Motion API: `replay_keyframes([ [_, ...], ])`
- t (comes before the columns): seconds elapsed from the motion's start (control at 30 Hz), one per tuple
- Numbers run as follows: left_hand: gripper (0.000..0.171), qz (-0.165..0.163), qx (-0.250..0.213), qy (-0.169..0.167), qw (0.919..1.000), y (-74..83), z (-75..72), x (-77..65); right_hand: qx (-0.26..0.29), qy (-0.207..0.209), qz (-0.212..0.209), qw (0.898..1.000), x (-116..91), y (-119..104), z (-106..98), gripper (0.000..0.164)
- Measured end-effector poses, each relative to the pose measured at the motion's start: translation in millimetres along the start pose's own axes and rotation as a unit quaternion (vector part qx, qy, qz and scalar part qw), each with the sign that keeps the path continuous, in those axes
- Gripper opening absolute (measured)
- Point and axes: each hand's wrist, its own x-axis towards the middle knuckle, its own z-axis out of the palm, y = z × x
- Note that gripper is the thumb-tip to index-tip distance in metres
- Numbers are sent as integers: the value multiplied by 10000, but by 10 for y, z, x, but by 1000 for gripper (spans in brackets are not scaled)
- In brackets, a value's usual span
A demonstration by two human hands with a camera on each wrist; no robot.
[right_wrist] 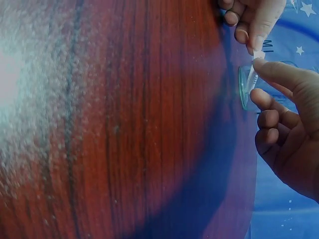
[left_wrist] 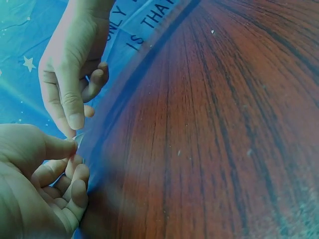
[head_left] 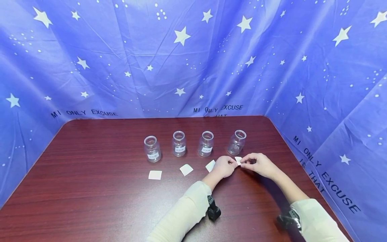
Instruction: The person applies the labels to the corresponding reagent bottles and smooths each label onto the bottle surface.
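Note:
My left hand (head_left: 223, 167) and right hand (head_left: 260, 165) meet over the table in front of the rightmost glass jar (head_left: 235, 144), which bears no label that I can see. Between their fingertips is a small white label (head_left: 238, 160) with printing on it. In the right wrist view, the left fingertips pinch the label's upper end. Thumb and fingers of the right hand (right_wrist: 294, 114) grip it lower down. The jar's round glass edge (right_wrist: 242, 87) shows just behind. In the left wrist view the fingers mostly hide the label.
Three more jars, the left (head_left: 152, 150), second (head_left: 179, 144) and third (head_left: 206, 145), stand to the left with white labels on their fronts. Paper pieces lie before them: one left (head_left: 155, 175), one middle (head_left: 186, 169), one (head_left: 210, 165) partly behind my left hand. A starry blue curtain (head_left: 136, 50) borders the table (head_left: 90, 188).

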Motion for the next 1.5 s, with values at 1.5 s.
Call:
replay_keyframes([
  [1.5, 11, 160, -103, 53, 9998, -37, -35, -15, -160, 62, 216, 9996, 62, -12, 70, 9],
])
